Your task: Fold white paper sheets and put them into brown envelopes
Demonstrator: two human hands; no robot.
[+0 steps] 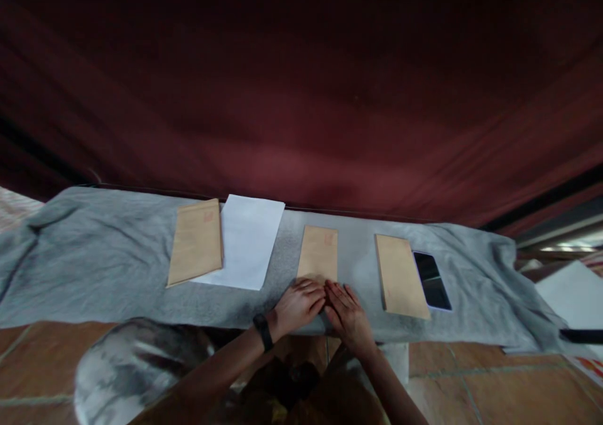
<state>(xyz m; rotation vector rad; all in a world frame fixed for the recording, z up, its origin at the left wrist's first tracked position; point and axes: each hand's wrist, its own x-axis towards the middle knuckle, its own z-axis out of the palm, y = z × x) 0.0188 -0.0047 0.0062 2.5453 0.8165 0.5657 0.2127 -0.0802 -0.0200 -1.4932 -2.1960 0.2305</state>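
Forearms angle inward; left hand (299, 304) and right hand (347, 315) rest palm-down, gripping nothing, on the middle envelope (319, 254).

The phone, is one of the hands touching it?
No, the left hand and right hand rest at the middle envelope, and the phone lies by the right envelope.

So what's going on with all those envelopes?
A person presses the left hand and right hand flat on the near end of the middle envelope, on a gray cloth. The left envelope overlaps a white sheet. The right envelope lies next to a dark phone.
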